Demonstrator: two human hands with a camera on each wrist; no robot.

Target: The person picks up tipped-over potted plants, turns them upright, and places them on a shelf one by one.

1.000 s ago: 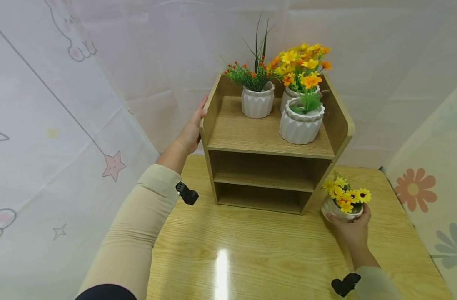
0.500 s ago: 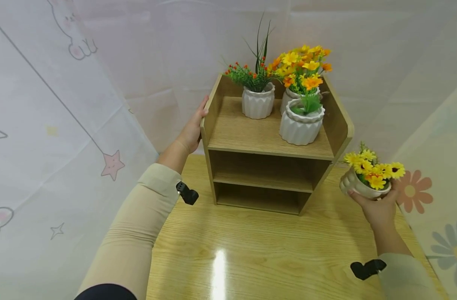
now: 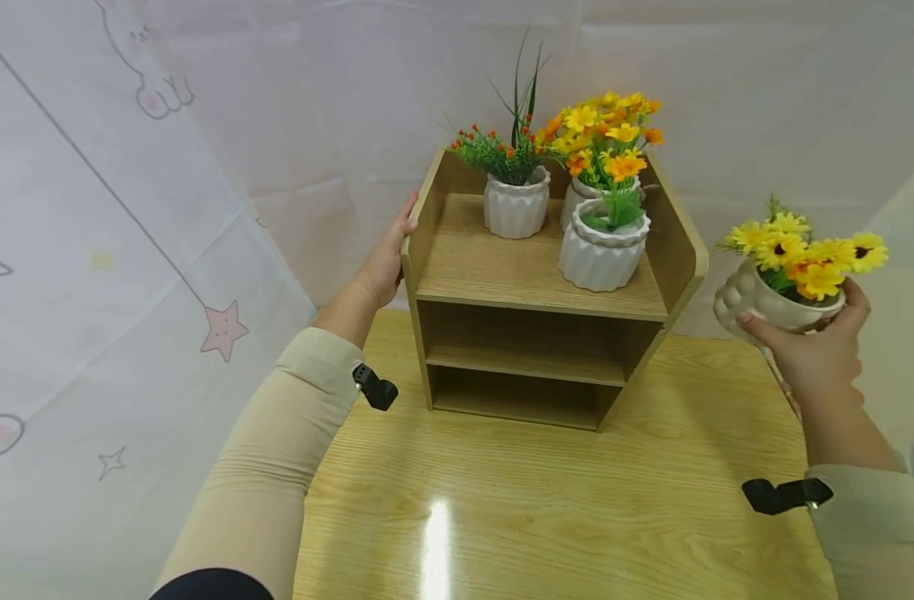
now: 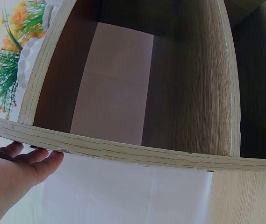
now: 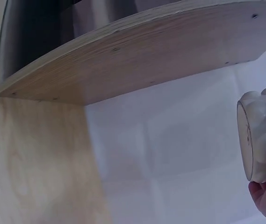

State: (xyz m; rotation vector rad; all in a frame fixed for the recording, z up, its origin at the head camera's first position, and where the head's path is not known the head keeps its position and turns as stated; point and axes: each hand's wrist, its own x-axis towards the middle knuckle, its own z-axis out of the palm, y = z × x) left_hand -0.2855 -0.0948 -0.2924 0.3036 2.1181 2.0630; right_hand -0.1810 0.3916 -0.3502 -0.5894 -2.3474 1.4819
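Observation:
My right hand (image 3: 824, 358) grips a cream flowerpot (image 3: 756, 304) with a knobbly side and yellow daisy-like flowers (image 3: 809, 254). It is raised off the table, to the right of a small wooden shelf unit (image 3: 531, 310). In the right wrist view the pot's flat base (image 5: 246, 142) shows, with parts of the hand around it. My left hand (image 3: 382, 267) rests against the outer face of the shelf's left side panel. The left wrist view has the fingers (image 4: 41, 161) lying along that panel, with no thumb over the edge.
On the shelf's top stand three white pots: one with red-berried greenery (image 3: 515, 204), one with orange and yellow flowers (image 3: 576, 190), and a front one (image 3: 603, 254) with a small green sprig. Two lower compartments face me. Wooden tabletop (image 3: 546, 500) and printed cloth walls (image 3: 337, 100) surround it.
My right hand has lifted the flowerpot from beside the shelf's lower right, moving it up and to the right. The left hand has stayed on the side panel.

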